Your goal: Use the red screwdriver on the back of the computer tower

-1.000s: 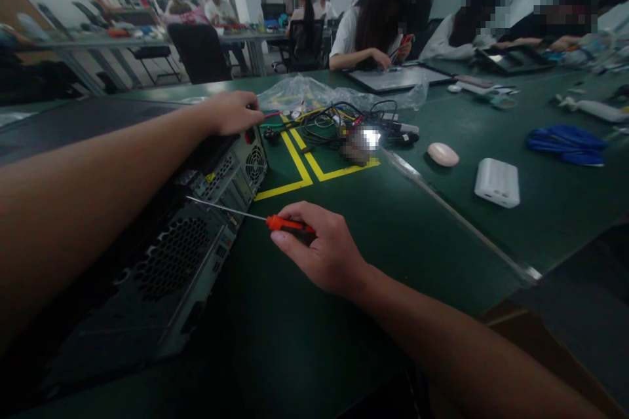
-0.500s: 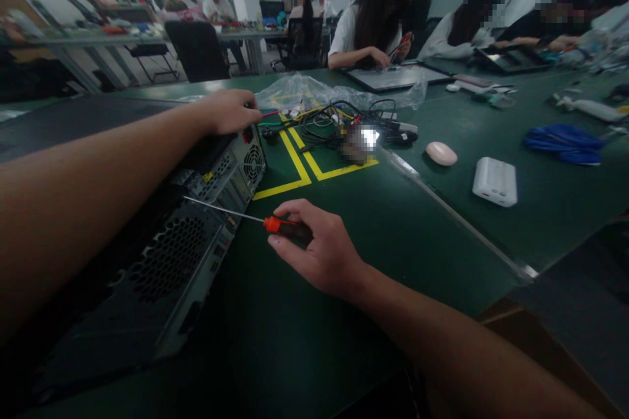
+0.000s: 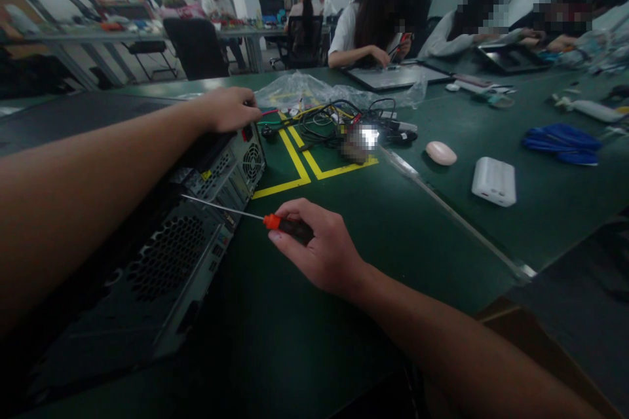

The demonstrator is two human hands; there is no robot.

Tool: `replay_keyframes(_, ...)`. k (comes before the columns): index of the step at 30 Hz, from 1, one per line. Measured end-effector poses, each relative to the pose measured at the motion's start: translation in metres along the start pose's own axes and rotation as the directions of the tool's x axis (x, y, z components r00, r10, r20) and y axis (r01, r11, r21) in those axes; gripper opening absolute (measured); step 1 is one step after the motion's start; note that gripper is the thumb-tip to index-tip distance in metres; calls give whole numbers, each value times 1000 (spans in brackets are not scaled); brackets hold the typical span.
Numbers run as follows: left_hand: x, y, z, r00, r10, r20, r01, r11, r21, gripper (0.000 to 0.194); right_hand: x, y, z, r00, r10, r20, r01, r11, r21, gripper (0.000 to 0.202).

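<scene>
Orange-and-black screwdriver (image 3: 272, 221) is being gripped by its handle in the right hand (image 3: 319, 245), tip being held at or near the upper back edge of the computer case (image 3: 171, 249), just left of that hand. No freed screw is being shown, so what's done or left can't really be told. Case top's being touched by the left hand (image 3: 232, 110); can't tell if it's being clutched.

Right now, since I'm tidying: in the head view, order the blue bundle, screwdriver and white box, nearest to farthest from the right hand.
1. Screwdriver: in the right hand.
2. White box: right of the hand.
3. Blue bundle: farther right and farther back.
</scene>
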State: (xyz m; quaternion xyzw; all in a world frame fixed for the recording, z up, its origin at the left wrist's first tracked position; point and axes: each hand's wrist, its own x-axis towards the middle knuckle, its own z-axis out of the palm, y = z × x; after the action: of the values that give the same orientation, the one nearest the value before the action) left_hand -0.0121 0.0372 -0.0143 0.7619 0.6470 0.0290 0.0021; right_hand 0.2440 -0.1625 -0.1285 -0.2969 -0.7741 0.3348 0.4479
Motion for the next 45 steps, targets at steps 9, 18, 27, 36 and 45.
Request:
replay_keyframes(9,-5,5,-3,1000,-3,8,3,1000,2,59,2,-1,-1,1000,-9,-16,9,1000,-13,14)
replay_keyframes(18,-7,10,-4,1000,-21,3,21,1000,-22,58,1,2,0,1000,-15,-21,14,999,-28,17)
replay_keyframes(27,-5,8,-7,999,-31,19,32,999,-42,62,2,2,-2,1000,-5,12,6,997,-82,26)
replay_keyframes(36,2,2,1,1000,-20,-3,20,1000,-8,67,0,0,0,1000,13,-11,-14,1000,-19,18)
replay_keyframes(45,-7,13,-6,999,-35,30,34,999,30,65,1,0,-1,1000,15,3,-15,999,-42,11)
